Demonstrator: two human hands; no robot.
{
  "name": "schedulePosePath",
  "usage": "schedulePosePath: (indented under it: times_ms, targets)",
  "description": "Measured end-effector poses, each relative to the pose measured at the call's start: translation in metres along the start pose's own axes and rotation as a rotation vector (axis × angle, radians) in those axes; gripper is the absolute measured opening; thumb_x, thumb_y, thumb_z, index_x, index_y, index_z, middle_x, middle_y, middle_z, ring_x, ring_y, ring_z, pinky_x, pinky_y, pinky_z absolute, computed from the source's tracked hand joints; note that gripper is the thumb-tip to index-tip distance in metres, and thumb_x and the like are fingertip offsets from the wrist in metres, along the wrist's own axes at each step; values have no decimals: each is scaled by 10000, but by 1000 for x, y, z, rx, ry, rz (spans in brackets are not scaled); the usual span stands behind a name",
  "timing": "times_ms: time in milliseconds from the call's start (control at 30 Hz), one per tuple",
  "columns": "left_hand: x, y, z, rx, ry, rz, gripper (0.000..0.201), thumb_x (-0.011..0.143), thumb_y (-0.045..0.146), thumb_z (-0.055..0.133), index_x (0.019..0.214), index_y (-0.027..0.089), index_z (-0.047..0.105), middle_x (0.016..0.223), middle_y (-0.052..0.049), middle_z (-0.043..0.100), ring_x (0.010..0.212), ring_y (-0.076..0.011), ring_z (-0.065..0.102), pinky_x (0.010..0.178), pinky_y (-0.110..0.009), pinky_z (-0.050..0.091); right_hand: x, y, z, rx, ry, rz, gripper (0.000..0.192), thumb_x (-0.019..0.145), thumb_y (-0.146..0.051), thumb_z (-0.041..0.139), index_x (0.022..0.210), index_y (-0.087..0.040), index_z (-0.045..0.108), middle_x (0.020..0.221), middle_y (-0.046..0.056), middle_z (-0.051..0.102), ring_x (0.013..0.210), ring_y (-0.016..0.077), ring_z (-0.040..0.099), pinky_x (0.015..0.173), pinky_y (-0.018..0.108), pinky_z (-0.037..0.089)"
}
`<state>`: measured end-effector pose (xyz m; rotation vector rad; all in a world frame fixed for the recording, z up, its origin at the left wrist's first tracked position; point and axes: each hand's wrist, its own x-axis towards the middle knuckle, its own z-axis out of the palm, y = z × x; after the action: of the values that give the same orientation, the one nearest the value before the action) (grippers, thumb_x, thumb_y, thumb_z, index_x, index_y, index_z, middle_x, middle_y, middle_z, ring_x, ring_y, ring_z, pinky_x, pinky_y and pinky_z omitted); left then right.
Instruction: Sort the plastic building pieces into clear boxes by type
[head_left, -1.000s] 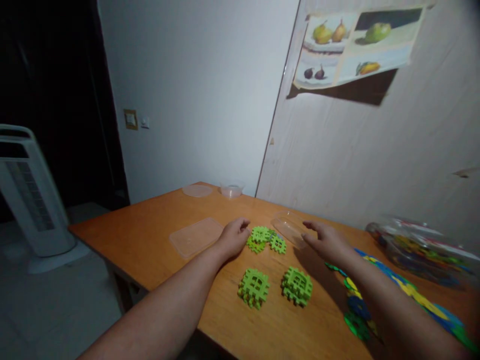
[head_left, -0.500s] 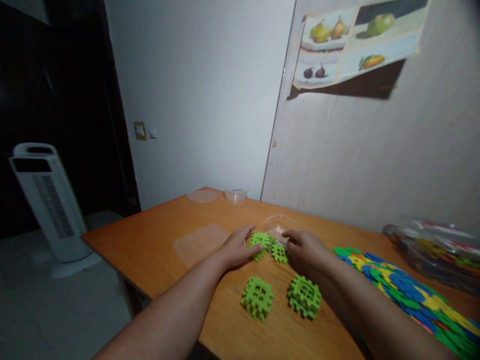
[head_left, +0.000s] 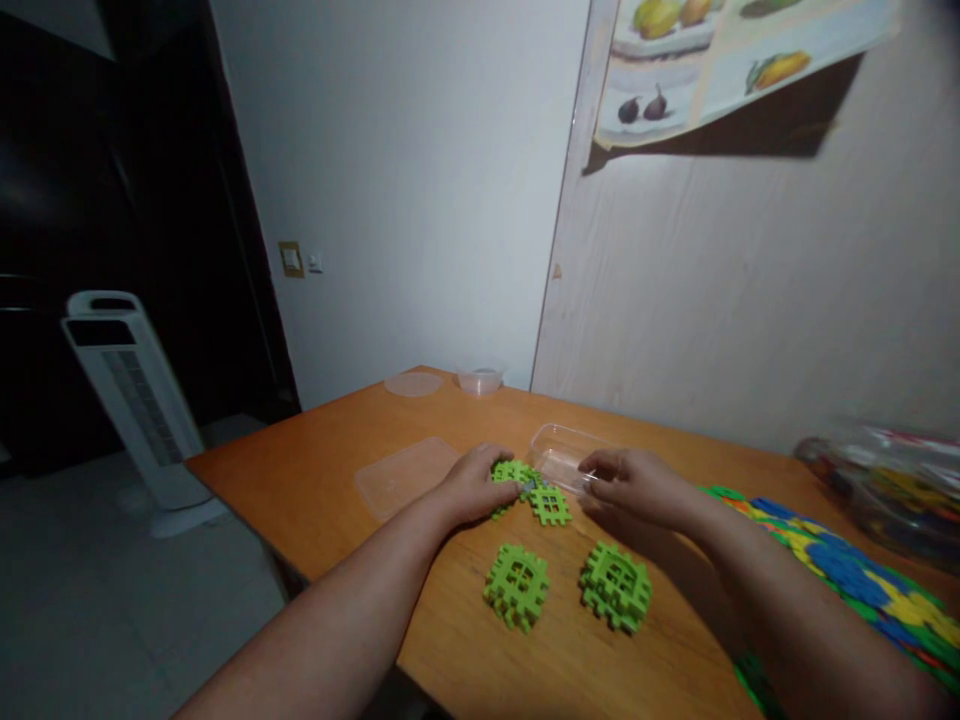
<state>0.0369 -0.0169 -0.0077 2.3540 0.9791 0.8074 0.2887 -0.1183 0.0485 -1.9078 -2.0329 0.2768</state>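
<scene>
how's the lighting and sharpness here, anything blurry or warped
Head view: dim light, dark doorway at left; the poster casts a hard shadow; the bag of pieces at the right edge is smeared; wall lines bend toward the edges; the green pieces stay fairly sharp.

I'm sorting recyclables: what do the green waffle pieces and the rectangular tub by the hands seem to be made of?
The green waffle pieces look like moulded plastic, matte, with uniform colour and crisp slotted edges. The rectangular tub seems to be thin clear plastic: the table shows through it. The exact plastic type cannot be told.
</scene>
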Motion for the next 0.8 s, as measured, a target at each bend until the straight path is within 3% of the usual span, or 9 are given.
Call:
schedulePosePath:
  times_ms: [233,433,667,800]
  targets:
    - [4,-5,4,-73,83,-34,476,792,508,600,1117,166,664,1093,-84,681,980,-223,621,838,-299,474,4,-14,2,-39,88,-91,338,830,-286,498,1092,-199,693,1051,75,726,901,219,651,744,289,451]
    - [7,-8,7,-124,145,-48,467,842,571,514,992,168,696,931,-56,700,845,-188,630,718,-264,470,3,-42,-1,-86,149,-162,245,836,-280,505,967,-226,704,896,37,722,780,180,627,659,259,412]
    - [11,-16,10,-112,250,-102,447,711,495,705,1012,164,682,994,-71,689,863,-191,618,748,-271,469,7,-61,1,-46,-122,-128,263,800,-323,578,1001,-220,712,731,17,704,629,155,611,558,248,371]
    - [14,-17,9,-193,277,-145,339,709,372,721,974,164,681,962,-59,691,874,-177,616,778,-263,467,7,-65,7,-151,-184,-46,333,725,-337,659,1041,-249,718,768,30,726,678,188,643,560,260,364]
